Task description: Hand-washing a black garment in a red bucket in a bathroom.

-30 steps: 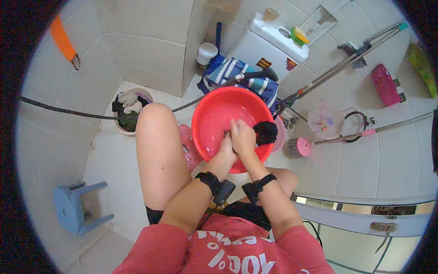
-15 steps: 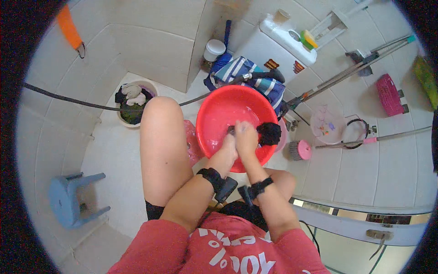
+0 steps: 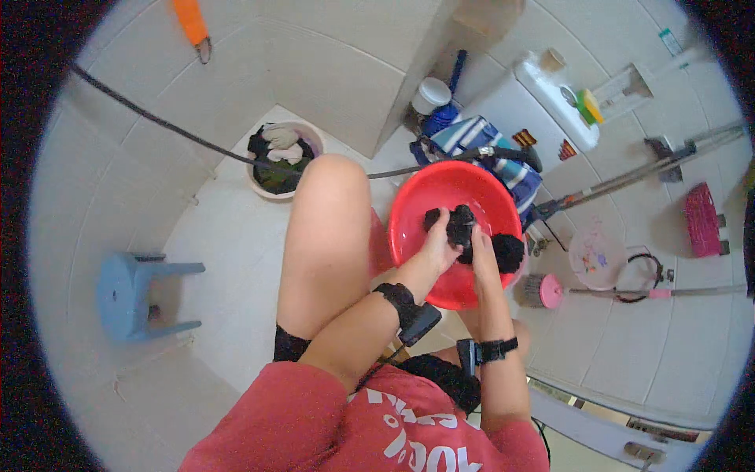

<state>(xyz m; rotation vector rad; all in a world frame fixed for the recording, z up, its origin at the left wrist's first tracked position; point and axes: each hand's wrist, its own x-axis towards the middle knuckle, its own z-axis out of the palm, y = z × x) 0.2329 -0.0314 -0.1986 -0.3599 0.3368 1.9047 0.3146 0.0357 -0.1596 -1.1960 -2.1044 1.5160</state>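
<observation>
Over the red basin (image 3: 401, 197), my left hand (image 3: 440, 245) is closed round a bunched, wet-looking black cloth (image 3: 461, 223). My right hand (image 3: 483, 253) grips the same cloth from the other side, its fingers partly hidden. A second black bunch (image 3: 507, 252) lies at the basin's right rim beside my right hand; whether it joins the held cloth I cannot tell. Shallow water seems to cover the basin's bottom, and both hands are above it.
A pale tub (image 3: 313, 141) of clothes stands at the back left, and a blue stool (image 3: 126, 295) at the left. A dark hose (image 3: 197, 141) crosses behind my knee. Behind the basin sits a striped bag (image 3: 464, 138); a pink brush (image 3: 546, 291) is to its right.
My hands, pressed together before, have come apart slightly, with more of the black cloth showing between them. The whole view has shifted, so the basin appears farther right.
</observation>
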